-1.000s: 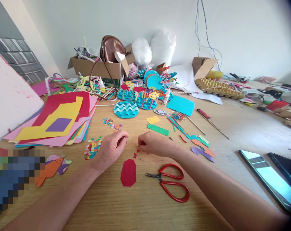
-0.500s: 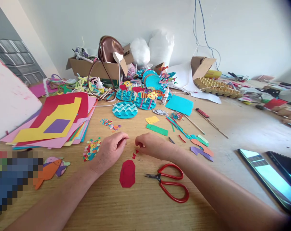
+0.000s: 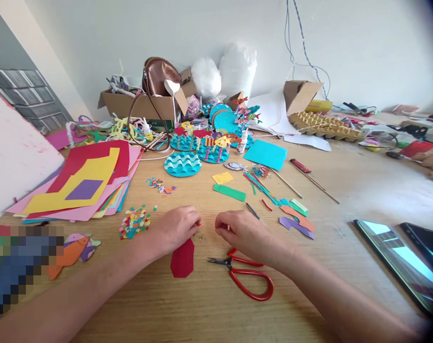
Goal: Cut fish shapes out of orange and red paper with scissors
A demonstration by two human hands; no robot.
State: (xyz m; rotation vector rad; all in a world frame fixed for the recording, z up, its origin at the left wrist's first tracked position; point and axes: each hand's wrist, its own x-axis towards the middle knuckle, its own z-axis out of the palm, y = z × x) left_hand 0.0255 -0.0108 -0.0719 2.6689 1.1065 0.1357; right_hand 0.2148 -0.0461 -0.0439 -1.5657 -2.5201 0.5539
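Observation:
My left hand [image 3: 180,229] is closed, its fingertips pinched on a small red paper scrap [image 3: 199,224]. Just below it lies a red paper piece [image 3: 182,259] with cut corners, its top edge partly covered by that hand. To the right, my right hand [image 3: 243,233] hovers low over the table with fingers curled together; what they hold, if anything, is hidden. Scissors [image 3: 250,285] with red handles rest below my right hand, which hides part of the upper loop. Left of my left hand is a pile of coloured paper dots [image 3: 134,221].
Stacked coloured sheets [image 3: 84,164] lie at left, near orange and purple paper fish [image 3: 73,250]. Green [image 3: 229,192] and yellow strips [image 3: 222,178], paper cuttings and a pencil-like stick are ahead. Blue wavy paper ovals [image 3: 182,164] stand farther back. A phone [image 3: 391,257] lies at right.
The loose red scraps have left the tabletop, and a red bit now shows at my left fingertips. My left hand came nearer; my right hand drew back to the right.

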